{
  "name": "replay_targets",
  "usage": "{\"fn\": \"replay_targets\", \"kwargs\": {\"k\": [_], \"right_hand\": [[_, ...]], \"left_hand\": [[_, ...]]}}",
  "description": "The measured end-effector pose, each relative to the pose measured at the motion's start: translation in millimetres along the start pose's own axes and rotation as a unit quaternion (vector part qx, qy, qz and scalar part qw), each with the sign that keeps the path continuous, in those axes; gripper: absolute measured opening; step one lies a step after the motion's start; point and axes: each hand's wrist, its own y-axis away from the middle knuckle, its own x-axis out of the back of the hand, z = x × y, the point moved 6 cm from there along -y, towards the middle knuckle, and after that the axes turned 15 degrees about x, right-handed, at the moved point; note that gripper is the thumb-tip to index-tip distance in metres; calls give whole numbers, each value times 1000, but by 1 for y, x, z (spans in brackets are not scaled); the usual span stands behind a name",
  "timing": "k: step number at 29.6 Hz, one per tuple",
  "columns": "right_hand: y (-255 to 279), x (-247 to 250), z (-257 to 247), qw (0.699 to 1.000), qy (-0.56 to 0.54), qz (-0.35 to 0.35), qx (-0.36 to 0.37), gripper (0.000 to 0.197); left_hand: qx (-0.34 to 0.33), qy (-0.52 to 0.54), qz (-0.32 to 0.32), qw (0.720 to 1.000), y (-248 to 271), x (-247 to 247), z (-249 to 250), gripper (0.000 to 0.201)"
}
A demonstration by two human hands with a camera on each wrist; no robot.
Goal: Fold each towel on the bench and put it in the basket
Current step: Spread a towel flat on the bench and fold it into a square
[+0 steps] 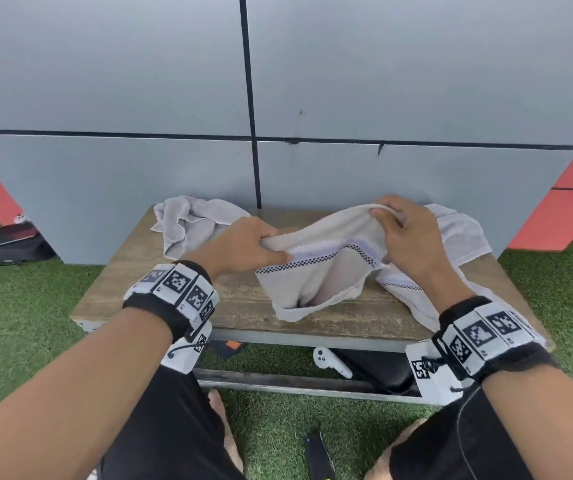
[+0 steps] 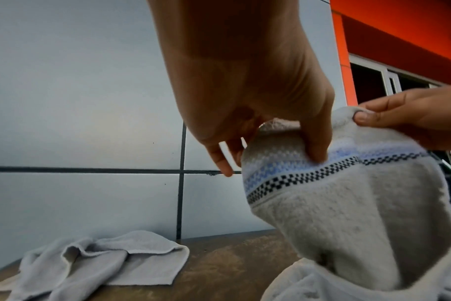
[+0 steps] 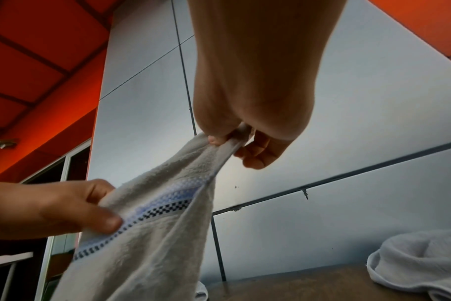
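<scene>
Towel [image 1: 316, 271] with a checkered band hangs mid-frame over the tabletop [image 1: 240, 303]; my left hand [image 1: 243, 242] pinches its left edge, my right hand [image 1: 404, 230] its top edge. Wrist views alone show windows behind. Two crumpled towels [image 1: 188, 223] [image 1: 458, 233] lie at the back corners, the right one partly hidden.

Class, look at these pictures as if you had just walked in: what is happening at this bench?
A person is handling a pale towel with a blue and black checked band over a wooden bench. The left hand grips one end and the right hand pinches the upper edge, so the towel hangs between them, not yet folded. Two more towels lie crumpled on the bench, one at the far left and one at the right. No basket is in view.
</scene>
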Motion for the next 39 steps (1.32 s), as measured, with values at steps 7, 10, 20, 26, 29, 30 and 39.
{"fn": "replay_targets", "kwargs": {"k": [7,10,20,26,29,30,39], "right_hand": [[7,17,17,991,4,126,-36,10],[14,10,34,992,4,97,-86,12],[71,-68,84,898,24,-407,-164,10],[70,-72,107,920,36,-325,-216,13],[75,-83,120,909,66,-337,-236,16],[79,-88,123,904,75,-346,-241,16],[96,-125,114,907,-34,-360,-215,24]], "left_hand": [[71,-57,105,990,-15,21,-25,32],[72,4,37,997,-17,8,-29,33],[209,-108,-243,941,-25,-75,-49,46],[137,-55,-96,984,-57,-84,-55,17],[96,-57,-99,989,-66,-100,-52,25],[93,-79,-124,985,-68,-111,-55,24],[24,-100,-183,978,-73,-160,-43,40]]}}
